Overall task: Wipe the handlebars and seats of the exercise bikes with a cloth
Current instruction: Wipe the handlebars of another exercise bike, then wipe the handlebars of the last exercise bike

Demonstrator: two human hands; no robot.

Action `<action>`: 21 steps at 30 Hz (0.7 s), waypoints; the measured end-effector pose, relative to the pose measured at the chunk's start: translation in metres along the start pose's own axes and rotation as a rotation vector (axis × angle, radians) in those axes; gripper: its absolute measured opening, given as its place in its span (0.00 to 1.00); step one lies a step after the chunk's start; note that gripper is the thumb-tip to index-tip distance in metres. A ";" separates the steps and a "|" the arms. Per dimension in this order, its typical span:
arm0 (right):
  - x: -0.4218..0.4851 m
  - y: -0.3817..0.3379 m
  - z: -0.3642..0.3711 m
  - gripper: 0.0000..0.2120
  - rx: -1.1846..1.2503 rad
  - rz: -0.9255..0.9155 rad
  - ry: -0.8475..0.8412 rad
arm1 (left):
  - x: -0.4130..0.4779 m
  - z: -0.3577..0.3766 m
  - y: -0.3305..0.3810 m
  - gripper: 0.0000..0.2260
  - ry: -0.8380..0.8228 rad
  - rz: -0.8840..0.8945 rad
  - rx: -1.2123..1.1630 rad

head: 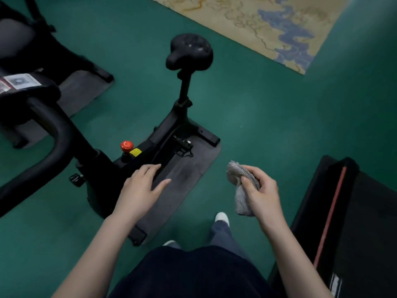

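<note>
A black exercise bike stands in front of me on a dark mat point(189, 179). Its seat point(190, 51) is at the upper middle, on a black post. Its curved black handlebar point(58, 134) reaches in from the left. My right hand point(261, 190) grips a folded grey cloth point(238, 183) in the air, right of the mat and well below the seat. My left hand point(139, 188) hovers above the bike frame with its fingers straight and holds nothing. Neither hand touches the seat or the handlebar.
A second bike point(25, 46) on its own mat stands at the upper left. A black treadmill point(352, 222) with a red stripe fills the lower right. A beige patterned rug point(268, 22) lies beyond the seat. The floor is green. A red knob point(126, 145) sits on the frame.
</note>
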State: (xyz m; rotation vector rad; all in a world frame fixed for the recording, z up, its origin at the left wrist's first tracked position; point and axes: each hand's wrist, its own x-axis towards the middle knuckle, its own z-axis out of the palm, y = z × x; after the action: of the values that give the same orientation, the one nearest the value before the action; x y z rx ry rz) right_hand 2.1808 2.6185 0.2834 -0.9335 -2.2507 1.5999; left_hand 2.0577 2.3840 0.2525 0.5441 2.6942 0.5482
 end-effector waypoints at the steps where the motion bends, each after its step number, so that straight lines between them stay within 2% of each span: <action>1: 0.015 0.000 -0.013 0.17 -0.010 -0.023 -0.028 | 0.003 0.004 0.014 0.27 0.013 -0.022 -0.016; 4: 0.054 0.000 -0.048 0.20 -0.030 -0.077 -0.097 | 0.010 0.015 0.057 0.27 0.050 -0.067 -0.067; 10: 0.118 -0.002 -0.078 0.18 -0.029 -0.125 -0.232 | 0.012 0.020 0.102 0.26 0.164 -0.187 -0.083; 17: 0.159 -0.023 -0.034 0.15 -0.052 -0.224 -0.468 | -0.001 0.015 0.085 0.25 0.265 -0.448 -0.127; 21: 0.169 -0.044 0.009 0.18 -0.056 -0.270 -0.627 | -0.006 0.014 0.064 0.25 0.310 -0.581 -0.150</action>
State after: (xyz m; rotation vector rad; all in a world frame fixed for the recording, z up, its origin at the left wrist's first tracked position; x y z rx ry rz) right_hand 2.0297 2.7063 0.2909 -0.1109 -2.6723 1.8874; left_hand 2.0874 2.4404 0.2699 -0.3918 2.8644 0.6947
